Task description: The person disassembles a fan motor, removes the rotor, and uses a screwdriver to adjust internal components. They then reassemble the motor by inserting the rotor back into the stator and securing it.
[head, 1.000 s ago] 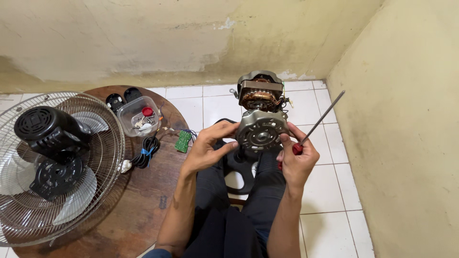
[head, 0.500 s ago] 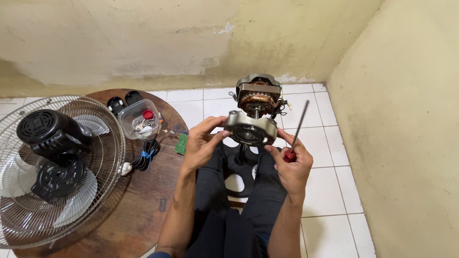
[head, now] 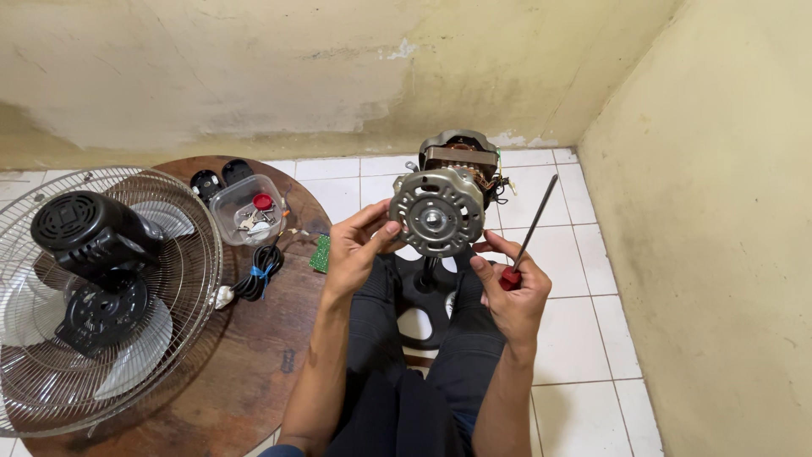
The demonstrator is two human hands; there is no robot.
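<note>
While the left hand (head: 359, 245) grips the fan motor (head: 441, 203), the right hand (head: 507, 292) pinches a screwdriver (head: 526, 233).

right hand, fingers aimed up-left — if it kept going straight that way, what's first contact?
Most likely the fan motor: the right hand, gripping a red-handled screwdriver, has its fingertips just under the round grey end plate. They look almost touching, though depth is unclear. The left hand holds the plate's other side.

Both forearms are bare, with no sleeves, watch or rings showing; the legs wear dark, ribbed-looking trousers (head: 397, 372).
</note>
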